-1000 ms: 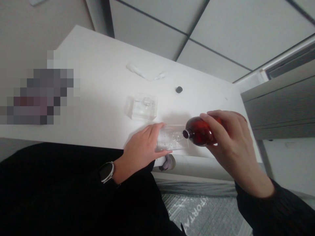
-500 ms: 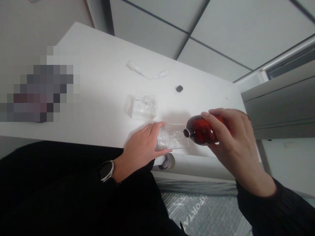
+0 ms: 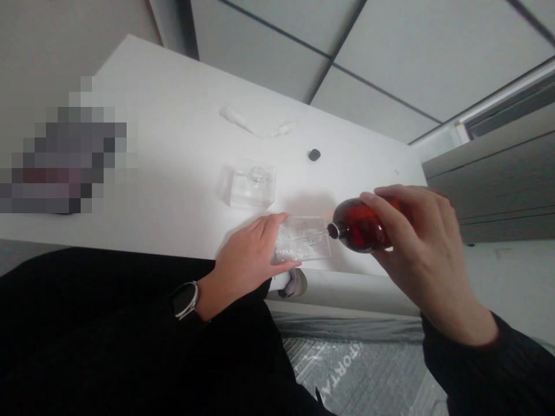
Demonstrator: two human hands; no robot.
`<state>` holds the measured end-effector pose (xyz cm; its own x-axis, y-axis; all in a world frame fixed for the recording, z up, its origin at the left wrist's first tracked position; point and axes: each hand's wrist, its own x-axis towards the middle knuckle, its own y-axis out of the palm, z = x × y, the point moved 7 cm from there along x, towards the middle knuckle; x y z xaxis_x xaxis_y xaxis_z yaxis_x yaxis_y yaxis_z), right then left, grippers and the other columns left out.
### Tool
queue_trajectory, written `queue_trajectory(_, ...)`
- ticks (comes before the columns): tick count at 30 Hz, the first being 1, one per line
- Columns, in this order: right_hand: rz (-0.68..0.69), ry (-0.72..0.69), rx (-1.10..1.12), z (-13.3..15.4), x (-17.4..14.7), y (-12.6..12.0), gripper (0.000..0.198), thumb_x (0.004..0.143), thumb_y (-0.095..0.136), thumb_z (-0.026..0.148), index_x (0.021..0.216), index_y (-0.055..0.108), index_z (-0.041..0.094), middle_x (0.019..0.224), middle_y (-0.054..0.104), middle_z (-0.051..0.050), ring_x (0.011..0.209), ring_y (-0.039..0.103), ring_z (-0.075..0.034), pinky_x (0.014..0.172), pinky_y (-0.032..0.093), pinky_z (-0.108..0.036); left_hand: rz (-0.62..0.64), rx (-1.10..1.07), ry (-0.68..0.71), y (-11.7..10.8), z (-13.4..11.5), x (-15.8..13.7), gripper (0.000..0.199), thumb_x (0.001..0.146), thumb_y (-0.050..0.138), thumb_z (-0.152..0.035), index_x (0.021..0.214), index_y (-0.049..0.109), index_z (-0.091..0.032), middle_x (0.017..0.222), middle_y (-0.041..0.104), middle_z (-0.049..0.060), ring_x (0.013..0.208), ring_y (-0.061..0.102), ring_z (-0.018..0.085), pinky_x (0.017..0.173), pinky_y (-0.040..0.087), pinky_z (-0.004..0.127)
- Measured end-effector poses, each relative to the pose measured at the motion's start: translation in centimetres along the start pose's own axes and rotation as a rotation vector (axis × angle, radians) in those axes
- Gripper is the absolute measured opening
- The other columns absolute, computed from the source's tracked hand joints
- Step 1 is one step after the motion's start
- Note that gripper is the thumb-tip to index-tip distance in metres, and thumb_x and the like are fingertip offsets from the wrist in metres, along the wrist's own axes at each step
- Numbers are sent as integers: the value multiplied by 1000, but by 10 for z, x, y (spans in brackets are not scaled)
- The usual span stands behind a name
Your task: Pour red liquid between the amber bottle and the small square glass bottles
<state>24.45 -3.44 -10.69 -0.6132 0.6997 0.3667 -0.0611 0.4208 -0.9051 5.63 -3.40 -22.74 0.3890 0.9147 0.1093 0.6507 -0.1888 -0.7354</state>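
The left hand (image 3: 247, 247) clasps a clear container (image 3: 299, 238) by the near edge of the white table (image 3: 173, 150). The right hand (image 3: 429, 251) grips a tilted amber bottle (image 3: 359, 225), clear liquid (image 3: 321, 233) running into the container.

The one camera rides on the person's own head, above the near long edge of a smooth white rectangular table (image 3: 173, 138), facing forward and steeply down. From over here I'd call it close: the bare left hand (image 3: 248, 247) and bare right hand (image 3: 428, 245) lie just ahead of it, seen from above and behind. The outlook is wide and rolled, so the far edge slants down rightward, taking in a black-clothed lap (image 3: 147, 346) below and pale grey panels with dark seams (image 3: 269, 40) beyond.
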Motion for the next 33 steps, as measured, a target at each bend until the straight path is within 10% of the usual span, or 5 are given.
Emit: queue_trajectory(33, -34, -50, -85, -1, 4, -6, 77, 93, 72, 10, 160, 41, 32, 130, 70, -14, 116, 70, -34, 100, 59, -55, 13, 39, 7, 0, 5, -1, 75, 86, 87, -48, 143, 48, -20, 139, 70, 15, 126, 71, 34, 100, 59, 46)
